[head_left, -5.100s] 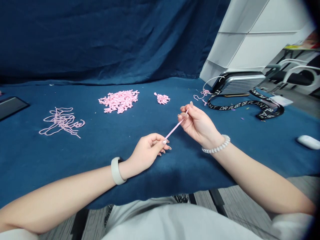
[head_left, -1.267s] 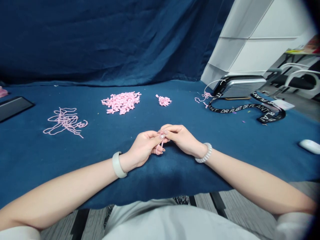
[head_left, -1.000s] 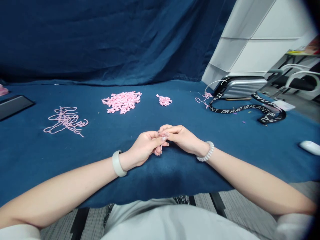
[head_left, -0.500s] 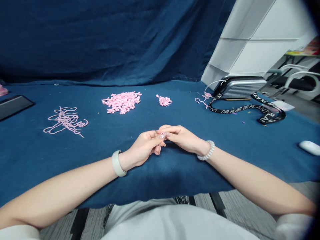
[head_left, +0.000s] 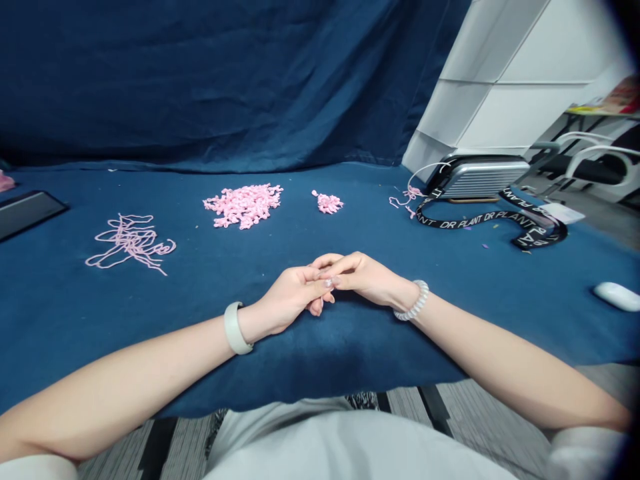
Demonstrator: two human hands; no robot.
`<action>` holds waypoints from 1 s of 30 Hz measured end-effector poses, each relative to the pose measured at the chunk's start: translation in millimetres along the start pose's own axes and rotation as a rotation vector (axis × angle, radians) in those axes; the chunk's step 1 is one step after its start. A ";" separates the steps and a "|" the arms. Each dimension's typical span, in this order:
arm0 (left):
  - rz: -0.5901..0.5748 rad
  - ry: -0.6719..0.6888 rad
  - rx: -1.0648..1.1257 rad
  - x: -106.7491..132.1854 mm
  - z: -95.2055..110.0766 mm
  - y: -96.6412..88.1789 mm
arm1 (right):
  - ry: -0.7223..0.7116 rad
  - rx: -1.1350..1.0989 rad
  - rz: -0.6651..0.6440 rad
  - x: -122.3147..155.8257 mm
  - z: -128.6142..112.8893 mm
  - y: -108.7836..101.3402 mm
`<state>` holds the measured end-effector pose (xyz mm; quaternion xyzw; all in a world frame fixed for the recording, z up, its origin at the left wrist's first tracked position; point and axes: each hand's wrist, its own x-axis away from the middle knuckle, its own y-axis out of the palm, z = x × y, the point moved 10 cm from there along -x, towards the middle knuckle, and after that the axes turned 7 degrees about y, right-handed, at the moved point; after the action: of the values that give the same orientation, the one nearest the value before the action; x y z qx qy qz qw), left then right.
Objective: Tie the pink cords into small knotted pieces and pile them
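My left hand [head_left: 290, 300] and my right hand [head_left: 367, 279] meet low in the middle of the blue cloth [head_left: 320, 353], fingertips pressed together. The short pink cord seen at those fingertips in earlier views is hidden between them now. Farther up the cloth lie a heap of small pink knotted pieces [head_left: 243, 206] and a much smaller heap [head_left: 327, 203]. To the left sprawls a loose tangle of pink cord [head_left: 131, 245]. None of these touches my hands.
A black strap lettered DR PLANT [head_left: 493, 219] curls before a silver ribbed case [head_left: 477, 177], with pink strands [head_left: 410, 195] beside it. A white mouse [head_left: 617, 296] sits at the right, a dark tablet [head_left: 25, 213] at the far left. A white drawer unit [head_left: 493, 87] stands behind.
My hands, apart with a stretched cord between them in the oldest view, now sit together. The pink loop showing below my fingers has gone from sight, and the fingers have closed over it.
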<state>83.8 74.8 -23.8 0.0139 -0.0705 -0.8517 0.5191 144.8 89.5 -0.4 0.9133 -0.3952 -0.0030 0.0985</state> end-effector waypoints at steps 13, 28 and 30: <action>0.115 -0.055 0.208 -0.4 -1.2 -0.9 | -0.040 -0.120 0.303 -3.4 5.0 -21.8; 0.094 -0.066 0.154 0.4 0.1 -1.0 | 0.022 -0.223 0.262 -4.3 7.4 -22.2; 0.093 -0.059 0.158 0.7 1.0 -0.6 | 0.030 -0.254 0.225 -5.1 7.4 -22.6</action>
<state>82.9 74.6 -22.9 0.0265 -0.1533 -0.8186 0.5529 157.0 107.0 -12.1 0.8433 -0.4901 -0.0282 0.2187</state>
